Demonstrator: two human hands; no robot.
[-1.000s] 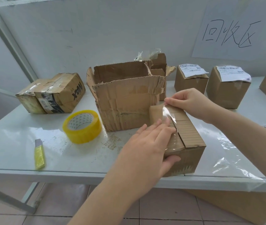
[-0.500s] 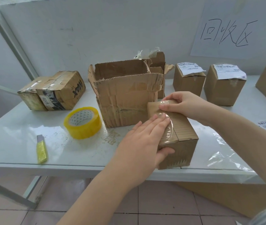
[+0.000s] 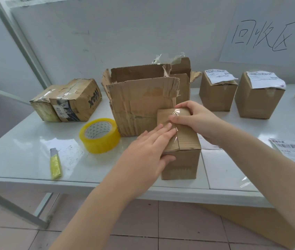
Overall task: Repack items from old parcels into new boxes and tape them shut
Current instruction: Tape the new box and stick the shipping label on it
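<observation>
A small brown cardboard box stands near the table's front edge, its top flaps closed. A strip of clear tape runs along the top seam. My left hand lies flat on the top with straight fingers, thumb against the near side. My right hand grips the box's far end, fingers curled over the far edge and thumb pressing the tape down. Just behind the small box stands a torn, open old carton.
A yellow tape roll and a yellow utility knife lie on the white table to the left. Worn taped parcels sit at far left. Two labelled boxes stand at the back right. Shipping labels lie at right.
My right hand has come down from holding the tape's raised far end and now presses it onto the box's far edge. My left hand stays flat on the top.
</observation>
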